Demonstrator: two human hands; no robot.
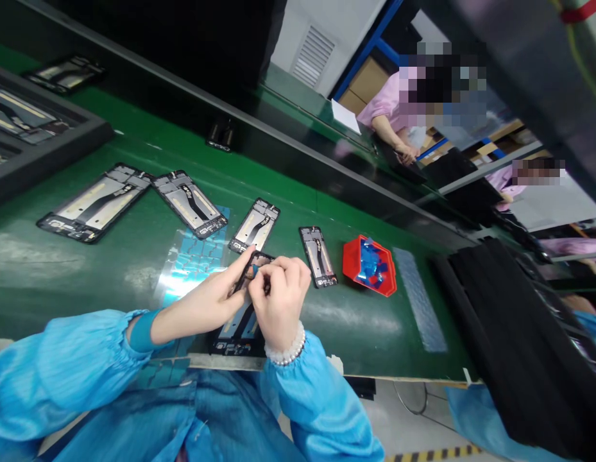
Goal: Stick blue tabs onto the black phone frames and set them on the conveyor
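My left hand (pixel 213 298) is closed on the upper edge of a phone screen assembly (pixel 237 327) with a black frame, tilted at the table's front edge. My right hand (pixel 281 295), with a beaded bracelet at its wrist, is pinched over the upper end of the same assembly. At its fingertips shows a small blue piece of film (pixel 253 270); the fingers partly hide it. Just beyond my hands lies another phone screen assembly (pixel 255 224). A sheet of blue film pieces (pixel 196 256) lies beside my left hand, partly under another assembly (pixel 189 202).
A red bin (pixel 388 276) of blue film scraps stands right of a phone assembly (pixel 318 256), beside a bubble-wrap strip (pixel 420 301). Another assembly (pixel 98 202) lies left, near a dark tray (pixel 98 131). Black cloth (pixel 514 327) covers something at right. Co-workers in pink sit across.
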